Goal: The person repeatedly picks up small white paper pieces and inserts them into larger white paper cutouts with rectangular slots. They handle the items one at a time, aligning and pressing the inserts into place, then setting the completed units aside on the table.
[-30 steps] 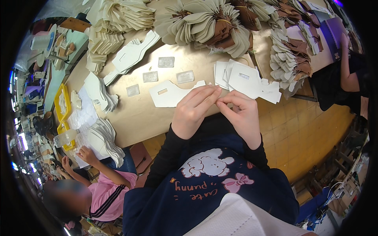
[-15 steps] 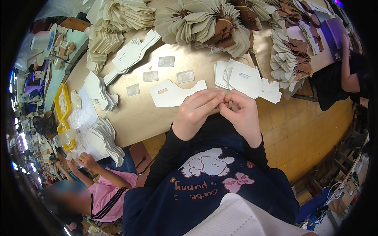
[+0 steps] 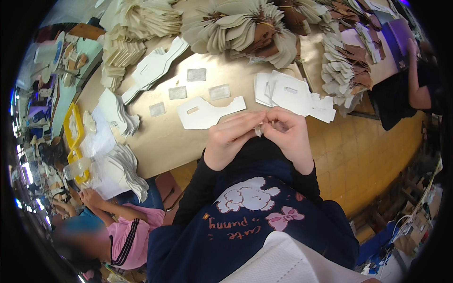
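My left hand (image 3: 231, 141) and my right hand (image 3: 290, 137) meet just off the table's near edge. Between their fingertips is a small translucent piece (image 3: 258, 131), partly hidden by the fingers. The right thumb and index finger pinch it, while the left fingers lie pressed together against it. Just beyond my hands rests a flat white cut-out panel (image 3: 210, 114) with a small rectangular slot. Several clear rectangular pieces lie past it, among them one (image 3: 219, 92) close behind the panel. To the right is a fanned pile of white panels (image 3: 292, 96), the top one with a clear window.
Stacked white panels (image 3: 158, 61) lie at the left of the table (image 3: 160, 137). Bundles of beige and brown pieces (image 3: 236, 30) line the far side. A co-worker in a pink shirt (image 3: 130, 236) sits at the lower left near yellow trays (image 3: 73, 125); another person's arm (image 3: 417, 85) shows at right.
Both hands stay together, with the left fingers straighter and slightly lower. More of the translucent piece shows between them. The co-worker's hands at the left have drawn together.
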